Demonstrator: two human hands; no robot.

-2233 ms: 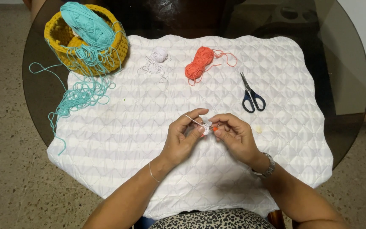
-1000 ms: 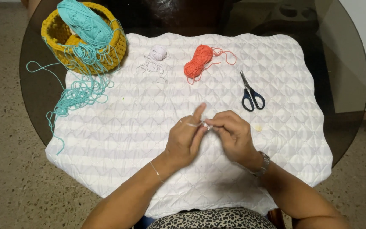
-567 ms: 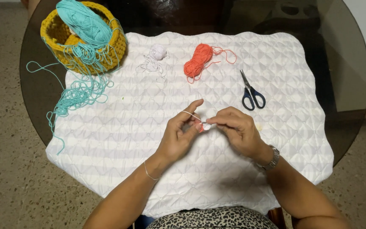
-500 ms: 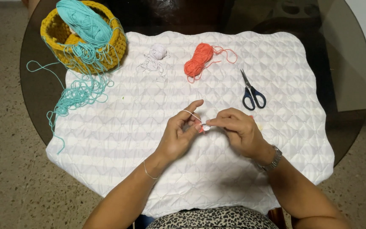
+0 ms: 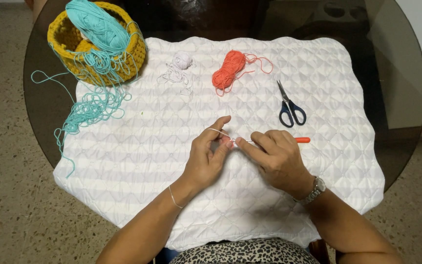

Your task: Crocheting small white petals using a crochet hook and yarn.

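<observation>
My left hand (image 5: pixel 208 157) and my right hand (image 5: pixel 273 157) meet over the middle of a white quilted mat (image 5: pixel 137 161). A crochet hook with an orange handle (image 5: pixel 302 140) is gripped in my right hand, its metal tip pointing left at my left fingertips. A thin white yarn strand (image 5: pixel 216 131) runs over my left index finger, and my left thumb and finger pinch it at the hook's tip. The strand leads up toward a small white yarn ball (image 5: pixel 182 60) at the mat's far edge.
A yellow crocheted basket (image 5: pixel 62 41) at the far left holds a turquoise yarn skein (image 5: pixel 96 24), with loose turquoise yarn (image 5: pixel 91 105) spilling over the mat's edge. An orange yarn skein (image 5: pixel 227 69) and blue-handled scissors (image 5: pixel 289 106) lie on the mat. The mat covers a round glass table (image 5: pixel 396 83).
My right hand has shifted slightly right and turned, so the hook's orange handle now shows past its fingers. My left hand stays in place, its index finger raised with the strand.
</observation>
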